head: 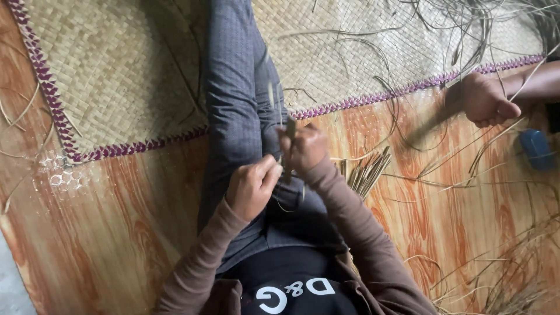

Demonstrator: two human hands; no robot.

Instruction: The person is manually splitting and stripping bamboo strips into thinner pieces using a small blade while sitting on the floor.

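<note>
Head view, looking down at a seated person's lap, centre of frame. Left hand (252, 188) curled into a loose fist, fingers (269, 169) pressed together and pinching the lower end of a thin dried reed strip (272, 96) that runs up from the hands over the grey trouser leg (233, 105); the strip is blurred, so the exact grip point is hard to tell. Right hand (306, 147) just beside and slightly above the left, fingers closed around a dark narrow tool or stalk (289, 129) that sticks up out of the fist; what it is cannot be told. The two hands nearly touch at centre. Brown sleeves cover both forearms. Bundle of cut reed pieces (367, 172) lies on the wood-pattern floor (128, 233) just right of the right forearm. Woven straw mat (116, 70) with purple zigzag edging fills the upper part of the frame, under the leg. Loose reed strands (466, 35) are scattered at upper right and lower right. A bare foot (487, 102) at right edge, with a blue object (536, 149) near it.
</note>
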